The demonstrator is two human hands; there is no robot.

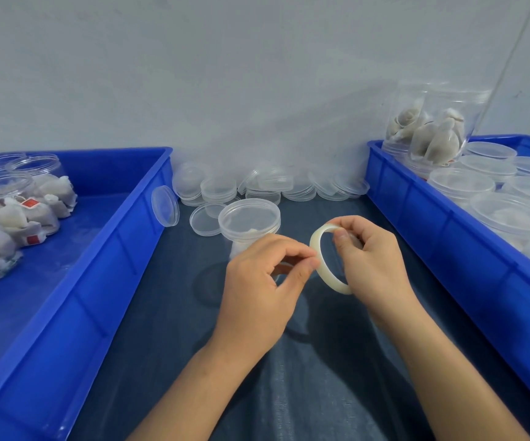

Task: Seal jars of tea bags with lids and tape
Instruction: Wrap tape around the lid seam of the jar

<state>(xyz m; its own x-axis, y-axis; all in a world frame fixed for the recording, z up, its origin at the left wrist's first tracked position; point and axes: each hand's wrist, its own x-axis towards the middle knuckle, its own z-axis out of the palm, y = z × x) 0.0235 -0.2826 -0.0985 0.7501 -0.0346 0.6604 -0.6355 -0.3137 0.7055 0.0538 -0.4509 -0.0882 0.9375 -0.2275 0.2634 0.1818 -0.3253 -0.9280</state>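
While I watch, hands: both raised over the bench middle.
Right hand [373, 256]: fingers curled, gripping the tape roll [325, 259] upright.
Left hand [265, 281]: thumb and forefinger pinching at the roll's left rim.
Lidded jar [249, 226]: just behind my left hand, between the two blue trays [98, 249].

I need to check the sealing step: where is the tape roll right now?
In the head view, just right of centre, the tape roll is gripped by the right hand, the left hand pinching its near edge, in front of the lidded jar.
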